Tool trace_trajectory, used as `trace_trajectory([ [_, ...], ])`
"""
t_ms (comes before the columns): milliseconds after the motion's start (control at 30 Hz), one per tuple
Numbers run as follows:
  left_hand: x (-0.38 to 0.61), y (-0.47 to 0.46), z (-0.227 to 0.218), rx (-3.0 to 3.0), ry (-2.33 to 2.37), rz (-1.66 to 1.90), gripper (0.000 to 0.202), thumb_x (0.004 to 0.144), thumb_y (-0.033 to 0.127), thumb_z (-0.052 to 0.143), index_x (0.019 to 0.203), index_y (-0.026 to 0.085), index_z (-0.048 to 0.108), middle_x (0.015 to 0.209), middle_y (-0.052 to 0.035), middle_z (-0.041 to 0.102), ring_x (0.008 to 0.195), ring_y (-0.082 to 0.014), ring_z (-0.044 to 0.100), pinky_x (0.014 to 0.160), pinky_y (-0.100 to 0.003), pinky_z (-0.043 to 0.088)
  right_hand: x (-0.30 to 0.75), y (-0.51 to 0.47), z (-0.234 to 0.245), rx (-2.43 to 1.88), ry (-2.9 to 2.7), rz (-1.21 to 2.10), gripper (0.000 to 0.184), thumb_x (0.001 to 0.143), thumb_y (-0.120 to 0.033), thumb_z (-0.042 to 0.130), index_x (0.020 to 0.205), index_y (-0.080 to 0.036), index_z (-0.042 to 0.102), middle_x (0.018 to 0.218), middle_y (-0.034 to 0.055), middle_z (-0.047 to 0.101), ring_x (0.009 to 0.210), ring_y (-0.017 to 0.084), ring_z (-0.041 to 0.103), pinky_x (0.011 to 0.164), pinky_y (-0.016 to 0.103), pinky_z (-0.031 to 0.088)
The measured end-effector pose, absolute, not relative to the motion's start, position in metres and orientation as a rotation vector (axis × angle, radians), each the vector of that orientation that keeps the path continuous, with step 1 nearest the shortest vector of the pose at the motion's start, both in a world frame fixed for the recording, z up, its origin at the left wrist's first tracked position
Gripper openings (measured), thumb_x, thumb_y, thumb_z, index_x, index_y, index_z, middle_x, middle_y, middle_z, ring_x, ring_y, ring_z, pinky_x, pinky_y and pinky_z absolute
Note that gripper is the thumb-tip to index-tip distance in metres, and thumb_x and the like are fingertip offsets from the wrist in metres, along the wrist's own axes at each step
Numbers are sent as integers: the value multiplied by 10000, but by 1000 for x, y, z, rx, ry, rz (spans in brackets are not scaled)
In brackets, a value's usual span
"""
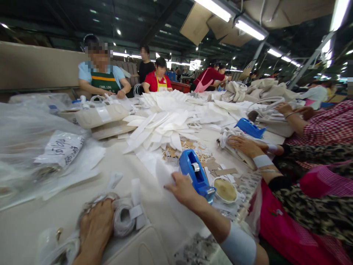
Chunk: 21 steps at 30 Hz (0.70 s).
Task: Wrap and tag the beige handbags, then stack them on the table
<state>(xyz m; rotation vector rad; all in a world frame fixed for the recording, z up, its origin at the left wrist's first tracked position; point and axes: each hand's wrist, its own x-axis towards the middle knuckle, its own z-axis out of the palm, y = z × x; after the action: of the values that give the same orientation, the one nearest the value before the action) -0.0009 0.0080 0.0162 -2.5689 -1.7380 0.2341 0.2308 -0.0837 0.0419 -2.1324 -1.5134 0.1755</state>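
My left hand (97,221) is closed over a wrapped bag handle (89,202) at the lower left, its fingertips partly hidden. Beside it lies a coil of white wrapped strap (123,217) with white tabs sticking up. A beige bag (146,246) lies flat below, cut off by the frame's bottom edge. My right hand (183,189) reaches in from the right and pinches a thin white sheet (165,176) between thumb and fingers. Just beyond that hand stands a blue tape dispenser (193,167), with a round tub of yellowish stuff (225,189) to its right.
A pile of white sheets (165,125) covers the table's middle, with beige bags (104,114) at left. Clear plastic wrapping (24,140) fills the left side. At right, a co-worker's hands (244,145) work on a bag near another blue dispenser (249,127). Other people stand across the table.
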Motion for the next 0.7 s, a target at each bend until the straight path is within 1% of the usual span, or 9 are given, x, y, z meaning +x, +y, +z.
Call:
trace_trajectory([
  [33,-1,8,16,-2566,-1736,235,381,901,90,258,1027,107,617,1014,-153,662,957,-274,626,781,-361,452,240,-74,54,-2123,-1436,119,191,808,-220,642,971,-122,619,919,97,659,855,218,621,728,316,510],
  [100,-2,8,14,-2577,-1730,229,373,910,107,258,1024,119,613,1022,-144,659,974,-273,618,786,-361,447,255,-65,75,-2065,-1302,-39,357,901,-248,509,1216,-80,489,1227,176,535,1162,249,492,933,385,446],
  [167,-4,10,11,-2583,-1729,226,376,920,122,245,1029,128,605,1031,-143,654,995,-274,610,800,-368,441,269,-73,89,-1881,-1268,-240,405,933,-254,435,1305,-95,412,1339,170,442,1271,236,384,1033,418,368],
  [300,-7,13,7,-2601,-1691,183,389,923,140,229,1019,138,606,1031,-153,650,992,-277,614,801,-383,440,300,-132,69,-1755,-1221,-605,287,942,-273,407,1142,-157,577,1177,125,567,1121,225,503,991,431,407],
  [400,-3,11,11,-2591,-1738,202,377,915,137,244,1008,129,610,1021,-150,650,987,-285,616,788,-386,450,332,-184,16,-2121,-1147,-792,405,948,-335,311,1009,-114,644,1117,193,583,1078,315,505,908,539,423],
  [467,1,9,16,-2564,-1772,217,373,909,120,251,1017,111,608,1022,-153,647,991,-285,612,799,-379,449,352,-207,-19,-2336,-1322,-735,492,939,-398,264,857,-164,689,1150,207,575,1131,398,455,833,622,413],
  [533,4,9,19,-2546,-1802,216,366,904,106,260,1034,104,603,1041,-148,641,1003,-274,605,808,-358,444,363,-217,-34,-2379,-1416,-756,557,940,-406,200,826,-185,699,1139,209,580,1128,419,455,783,640,416],
  [633,5,10,20,-2559,-1833,200,359,893,83,269,1026,110,602,1052,-130,644,988,-249,610,788,-323,438,354,-209,-17,-2164,-1318,-904,507,948,-439,273,878,-142,678,1050,202,606,991,345,549,798,523,457],
  [700,5,10,20,-2571,-1850,175,361,886,66,269,1003,109,608,1033,-129,656,956,-242,621,774,-317,429,329,-190,4,-1884,-1441,-821,382,947,-410,374,880,-163,657,903,124,634,816,245,591,741,389,484],
])
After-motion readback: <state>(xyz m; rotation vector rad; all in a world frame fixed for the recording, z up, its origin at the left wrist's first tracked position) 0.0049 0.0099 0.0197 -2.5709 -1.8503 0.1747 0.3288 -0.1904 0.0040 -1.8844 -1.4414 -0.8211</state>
